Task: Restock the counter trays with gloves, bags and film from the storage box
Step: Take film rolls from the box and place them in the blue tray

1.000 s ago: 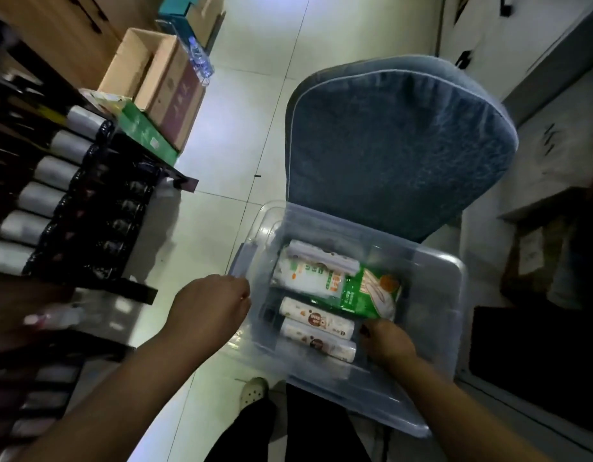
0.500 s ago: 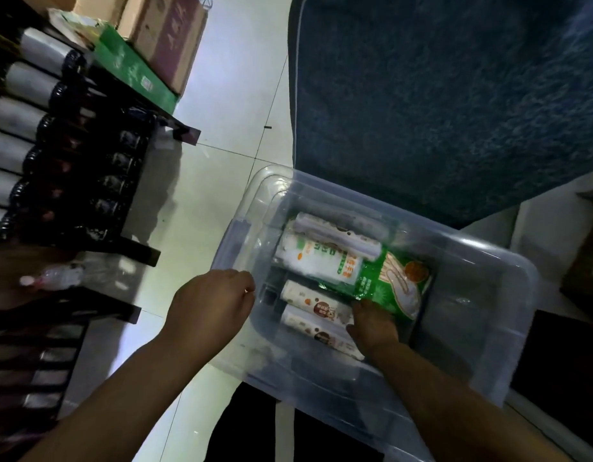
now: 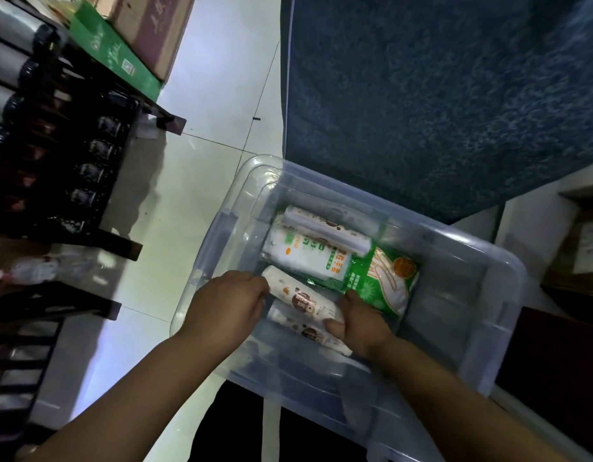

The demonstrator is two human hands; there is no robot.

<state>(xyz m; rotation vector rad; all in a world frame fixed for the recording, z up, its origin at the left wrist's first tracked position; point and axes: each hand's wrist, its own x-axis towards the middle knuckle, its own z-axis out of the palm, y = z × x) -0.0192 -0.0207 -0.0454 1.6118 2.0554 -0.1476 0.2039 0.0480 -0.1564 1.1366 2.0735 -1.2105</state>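
Observation:
A clear plastic storage box (image 3: 461, 248) sits below me on the floor. Inside it lie two brown-printed white rolls side by side: the upper roll (image 3: 301, 300) and a lower roll (image 3: 308, 333). Behind them are a white pack with green and orange print (image 3: 305, 256), another roll (image 3: 325, 228) and a green glove pack (image 3: 388, 278). My left hand (image 3: 228, 305) grips the left end of the upper roll. My right hand (image 3: 361, 323) curls round its right end, thumb underneath.
A blue padded chair (image 3: 421, 95) stands right behind the box. A dark rack of bottles (image 3: 55, 145) fills the left side, with cardboard boxes (image 3: 148, 31) and a green carton (image 3: 115, 58) beyond it. Pale tiled floor (image 3: 205, 128) lies between rack and box.
My left hand left the box's rim and went inside to the roll's left end. My right hand closed round the roll's right end. The view moved closer to the box.

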